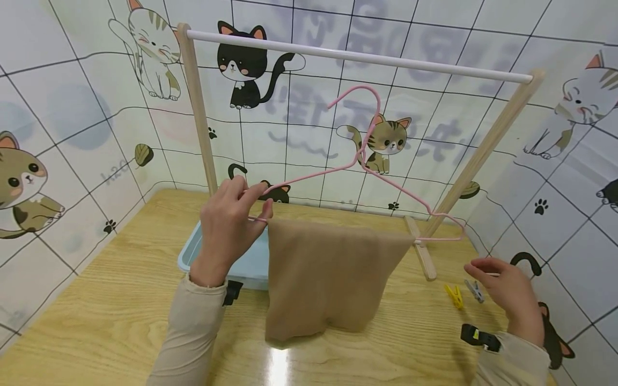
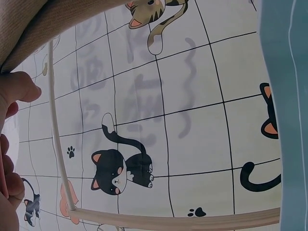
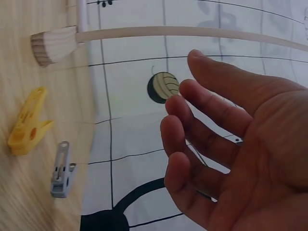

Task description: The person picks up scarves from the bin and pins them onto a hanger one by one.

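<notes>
My left hand (image 1: pixel 227 217) grips the left end of a pink wire hanger (image 1: pixel 401 191), its hook pointing up. Over the hanger's lower bar drapes a brown cloth (image 1: pixel 333 273), hanging in front of a light blue tray. In the left wrist view the cloth (image 2: pixel 62 24) fills the upper left corner, beside the left thumb. My right hand (image 1: pixel 509 292) holds nothing, its fingers loosely bent, above the table at the right. Nearest to it lie a yellow clothespin (image 1: pixel 454 296) and a grey clothespin (image 1: pixel 475 290); the right wrist view shows the bare palm (image 3: pixel 269 154).
A rack with a white rod (image 1: pixel 357 55) and wooden posts (image 1: pixel 487 150) stands behind the hanger, one foot (image 1: pixel 421 249) on the wood-grain table (image 1: pixel 106 316). The blue tray (image 1: pixel 190 247) sits partly behind the left hand and cloth. Cat-patterned walls surround the table.
</notes>
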Tool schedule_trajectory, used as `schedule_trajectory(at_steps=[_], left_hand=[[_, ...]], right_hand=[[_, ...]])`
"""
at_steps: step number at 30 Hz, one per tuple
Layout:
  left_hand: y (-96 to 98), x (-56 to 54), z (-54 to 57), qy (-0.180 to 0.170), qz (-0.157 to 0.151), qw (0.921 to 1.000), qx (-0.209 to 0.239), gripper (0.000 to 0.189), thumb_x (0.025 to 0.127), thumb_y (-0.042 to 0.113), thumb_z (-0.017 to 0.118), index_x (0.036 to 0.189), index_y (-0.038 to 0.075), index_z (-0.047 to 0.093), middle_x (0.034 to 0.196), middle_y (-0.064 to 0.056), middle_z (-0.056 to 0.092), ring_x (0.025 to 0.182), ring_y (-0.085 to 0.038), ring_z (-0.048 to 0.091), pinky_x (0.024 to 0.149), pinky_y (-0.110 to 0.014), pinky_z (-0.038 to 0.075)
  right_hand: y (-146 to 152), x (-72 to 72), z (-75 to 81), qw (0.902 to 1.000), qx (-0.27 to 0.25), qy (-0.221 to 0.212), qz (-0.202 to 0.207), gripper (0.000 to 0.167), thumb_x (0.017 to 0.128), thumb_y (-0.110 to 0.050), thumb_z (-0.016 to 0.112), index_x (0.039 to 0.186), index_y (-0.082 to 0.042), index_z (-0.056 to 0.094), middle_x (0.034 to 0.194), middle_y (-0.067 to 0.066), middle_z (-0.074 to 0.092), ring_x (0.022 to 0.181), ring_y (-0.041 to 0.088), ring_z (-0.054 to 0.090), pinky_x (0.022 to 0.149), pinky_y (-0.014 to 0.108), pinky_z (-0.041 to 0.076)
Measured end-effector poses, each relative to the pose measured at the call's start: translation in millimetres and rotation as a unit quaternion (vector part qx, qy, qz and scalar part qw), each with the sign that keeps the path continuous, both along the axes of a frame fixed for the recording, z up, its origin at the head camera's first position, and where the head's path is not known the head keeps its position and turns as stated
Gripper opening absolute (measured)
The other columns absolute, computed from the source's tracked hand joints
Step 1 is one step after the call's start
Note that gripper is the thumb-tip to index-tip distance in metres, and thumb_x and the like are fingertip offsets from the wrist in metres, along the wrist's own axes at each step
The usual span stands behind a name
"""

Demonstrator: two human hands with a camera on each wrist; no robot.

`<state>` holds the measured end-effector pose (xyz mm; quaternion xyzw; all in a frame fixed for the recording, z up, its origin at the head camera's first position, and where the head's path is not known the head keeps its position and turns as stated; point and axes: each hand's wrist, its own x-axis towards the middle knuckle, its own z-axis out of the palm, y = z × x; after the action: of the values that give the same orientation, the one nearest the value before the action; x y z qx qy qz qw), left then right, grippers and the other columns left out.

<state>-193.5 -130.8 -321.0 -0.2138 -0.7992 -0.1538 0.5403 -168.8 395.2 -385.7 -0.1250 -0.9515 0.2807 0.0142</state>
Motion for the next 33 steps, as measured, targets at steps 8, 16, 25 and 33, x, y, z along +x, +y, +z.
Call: schedule_trajectory(at_steps=[8,16,25,33], left_hand=[[-0.5,0.0,0.5,-0.002,0.0,1.0,-0.001,0.019,0.086,0.012,0.071,0.104,0.007,0.075,0.074,-0.006,0.043,0.062,-0.023,0.042,0.047,-0.029,0.027],[-0.4,-0.1,0.6,-0.004,0.003,1.0,-0.008,0.018,0.084,0.009,0.071,0.102,0.008,0.074,0.074,-0.006,0.045,0.062,-0.023,0.043,0.047,-0.029,0.027],[-0.2,0.1,1.5,0.0,-0.002,1.0,-0.009,0.017,0.085,0.009,0.07,0.102,0.008,0.073,0.074,-0.006,0.044,0.062,-0.023,0.042,0.047,-0.029,0.026],[-0.8,-0.6,0.8,-0.003,-0.003,0.9999,-0.012,0.017,0.085,0.01,0.07,0.102,0.009,0.072,0.074,-0.006,0.044,0.062,-0.022,0.041,0.046,-0.029,0.025]], right_hand=[[-0.2,-11.7,-13.3,0.9987,0.011,-0.047,0.019,0.078,0.098,-0.062,0.056,0.137,0.005,0.054,0.138,0.037,0.05,0.117,0.053,0.052,0.086,0.06,0.046],[-2.6,-19.0,-25.7,0.9985,0.005,-0.052,0.018,0.064,0.098,-0.049,0.064,0.132,0.006,0.058,0.135,0.036,0.052,0.116,0.052,0.051,0.089,0.062,0.044],[-6.0,-22.2,-34.9,0.9964,-0.007,-0.083,0.016,0.065,0.097,-0.046,0.067,0.136,0.005,0.055,0.141,0.038,0.044,0.122,0.056,0.045,0.094,0.065,0.041],[-5.1,-24.6,-40.5,0.9949,-0.009,-0.094,0.036,0.063,0.095,-0.043,0.07,0.13,0.009,0.056,0.135,0.04,0.047,0.117,0.053,0.049,0.093,0.061,0.043]])
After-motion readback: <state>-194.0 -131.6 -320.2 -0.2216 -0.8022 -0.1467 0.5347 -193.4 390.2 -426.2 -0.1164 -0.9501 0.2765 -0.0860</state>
